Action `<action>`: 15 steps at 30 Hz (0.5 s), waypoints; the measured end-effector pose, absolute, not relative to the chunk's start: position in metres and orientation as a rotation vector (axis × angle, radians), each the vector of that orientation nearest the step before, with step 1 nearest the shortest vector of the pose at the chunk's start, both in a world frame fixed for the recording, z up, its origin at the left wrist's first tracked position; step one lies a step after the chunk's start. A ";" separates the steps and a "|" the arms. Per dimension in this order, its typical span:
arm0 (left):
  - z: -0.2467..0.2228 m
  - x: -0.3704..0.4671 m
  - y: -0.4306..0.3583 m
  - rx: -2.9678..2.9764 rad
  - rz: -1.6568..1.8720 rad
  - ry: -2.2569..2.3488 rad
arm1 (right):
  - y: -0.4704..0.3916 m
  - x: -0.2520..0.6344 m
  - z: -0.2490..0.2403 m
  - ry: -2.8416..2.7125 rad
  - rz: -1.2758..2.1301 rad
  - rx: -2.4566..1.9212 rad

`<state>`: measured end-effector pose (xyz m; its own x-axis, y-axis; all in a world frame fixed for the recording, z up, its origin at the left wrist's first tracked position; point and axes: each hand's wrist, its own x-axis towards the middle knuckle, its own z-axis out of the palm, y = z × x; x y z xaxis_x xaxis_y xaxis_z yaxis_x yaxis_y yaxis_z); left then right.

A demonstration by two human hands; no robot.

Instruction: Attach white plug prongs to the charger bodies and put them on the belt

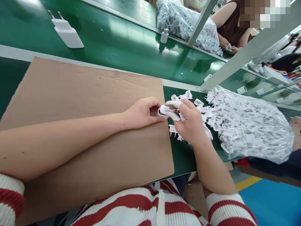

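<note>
My left hand [144, 113] is closed around a white charger housing [161, 115] at the right edge of the cardboard sheet. A bit of green shows inside the housing's open end. My right hand [192, 121], with white covers on its thumb and forefinger, pinches a small white plug cap [165, 109] against that opening. Whether the cap sits in the housing or only touches it, I cannot tell. Several loose white plug caps with pins [211, 112] lie on the green table beyond and under my right hand.
Under my left arm lies a brown cardboard sheet [94, 94]. A clear bag of white plug parts [256, 125] stands at the right. On the green belt [131, 47] ahead are a white charger [68, 34] and a smaller one [164, 36]. Across it sits a person [231, 23] holding a part.
</note>
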<state>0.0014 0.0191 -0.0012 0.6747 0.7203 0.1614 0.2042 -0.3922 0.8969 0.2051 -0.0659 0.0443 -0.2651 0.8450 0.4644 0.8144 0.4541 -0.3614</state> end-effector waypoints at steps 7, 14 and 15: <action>0.000 0.002 0.017 1.941 0.707 0.753 | -0.063 0.198 0.042 -2.180 0.012 -1.430; 0.001 0.003 0.018 1.961 0.692 0.768 | -0.064 0.199 0.047 -2.102 0.036 -1.471; 0.000 0.003 0.018 1.957 0.692 0.764 | -0.063 0.198 0.047 -2.122 0.045 -1.481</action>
<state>0.0026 0.0185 0.0005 0.6528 0.7392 0.1656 0.2379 -0.4076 0.8816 0.1984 -0.0633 0.0466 -0.2445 0.8772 0.4131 0.8591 0.3935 -0.3272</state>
